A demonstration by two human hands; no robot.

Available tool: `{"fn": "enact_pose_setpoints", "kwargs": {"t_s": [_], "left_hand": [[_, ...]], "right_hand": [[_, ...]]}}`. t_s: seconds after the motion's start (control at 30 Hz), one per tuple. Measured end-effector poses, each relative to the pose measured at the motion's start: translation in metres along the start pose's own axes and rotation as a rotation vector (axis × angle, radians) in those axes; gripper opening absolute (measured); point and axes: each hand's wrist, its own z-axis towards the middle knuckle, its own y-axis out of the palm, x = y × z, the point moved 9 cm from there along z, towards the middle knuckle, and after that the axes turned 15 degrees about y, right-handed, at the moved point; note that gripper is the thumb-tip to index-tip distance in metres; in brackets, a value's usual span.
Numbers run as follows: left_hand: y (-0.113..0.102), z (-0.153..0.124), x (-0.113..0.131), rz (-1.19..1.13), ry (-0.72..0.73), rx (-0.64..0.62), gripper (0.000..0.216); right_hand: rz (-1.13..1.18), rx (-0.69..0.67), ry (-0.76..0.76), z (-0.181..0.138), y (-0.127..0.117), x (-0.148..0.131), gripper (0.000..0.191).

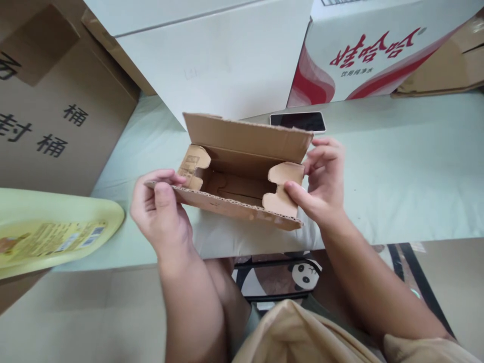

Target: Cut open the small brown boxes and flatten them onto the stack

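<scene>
A small brown cardboard box (pixel 245 136) stands open in front of me, its two long flaps raised and its notched end flaps partly folded in. No contents show in the part of its inside that I can see. My left hand (pixel 161 201) pinches the left end of the near long flap between thumb and fingers. With its thumb on the right end flap and its fingers by the far flap's corner, my right hand (pixel 325 176) grips the box's right end.
Behind the box lies a phone (pixel 297 121) on the pale green tabletop (pixel 397 166). White cartons (pixel 219 65), one a red-printed carton (pixel 374 55), line the back. A large brown carton (pixel 56 116) and a yellow-green bottle (pixel 56 232) are at left.
</scene>
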Motion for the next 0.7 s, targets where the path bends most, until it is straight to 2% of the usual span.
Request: {"fn": "enact_pose_setpoints", "kwargs": {"t_s": [0.07,0.1,0.23,0.3,0.4,0.5,0.57,0.7], "left_hand": [[0.001,-0.001,-0.001,0.014,0.009,0.012,0.024],[0.001,-0.002,-0.002,0.023,0.008,0.013,0.026],[0.006,-0.004,-0.009,0.083,-0.017,-0.053,0.044],[0.007,-0.004,-0.011,0.125,0.006,-0.095,0.048],[0.008,-0.004,-0.009,0.198,0.081,-0.17,0.045],[0.012,-0.003,-0.005,0.317,0.145,-0.257,0.03],[0.014,-0.002,-0.003,0.382,0.152,-0.291,0.021],[0.015,-0.002,0.0,0.432,0.114,-0.292,0.023]], "right_hand": [[0.034,-0.023,0.064,0.001,0.002,0.006,0.063],[0.055,-0.069,0.091,0.001,0.006,0.008,0.066],[0.13,-0.304,0.051,-0.003,0.019,0.0,0.036],[0.183,-0.356,0.0,-0.004,0.019,-0.005,0.03],[0.209,-0.353,0.017,-0.002,0.017,-0.004,0.035],[0.174,-0.327,0.061,0.0,0.017,-0.001,0.039],[0.184,-0.317,0.062,0.0,0.018,-0.001,0.037],[0.219,-0.317,0.039,-0.001,0.018,-0.003,0.034]]}}
